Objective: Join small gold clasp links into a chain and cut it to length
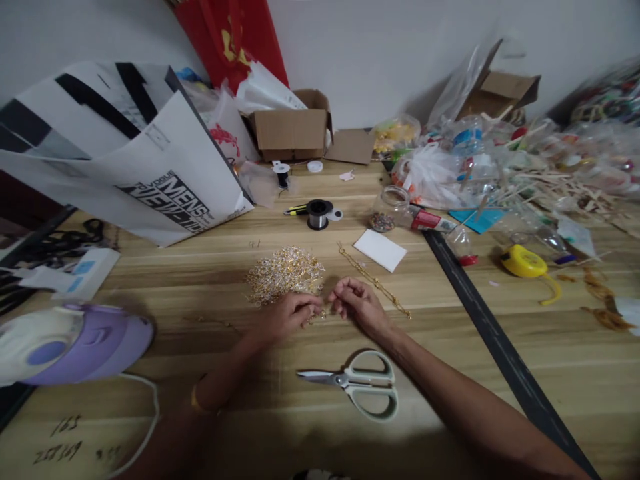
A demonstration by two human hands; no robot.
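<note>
My left hand (291,312) rests at the near edge of a pile of gold and clear beaded pieces (286,275). Its thumb and fingers are pinched together by a small beaded piece (318,316), which shows at the fingertips. Facing it, my right hand (361,303) has curled fingers drawn together; whatever they hold is too small to make out. A gold beaded chain (375,283) lies just beyond the right hand. Scissors with pale green handles (342,379) lie nearer me, blades pointing left. Another thin chain (215,323) is left of the left hand.
Beyond the pile stand a wire spool (317,217), a white card (380,250) and a clear jar of beads (393,207). A purple and white iron (90,343) and a large paper bag (165,173) are on the left. At right lies a yellow tape measure (524,261) near bagged clutter.
</note>
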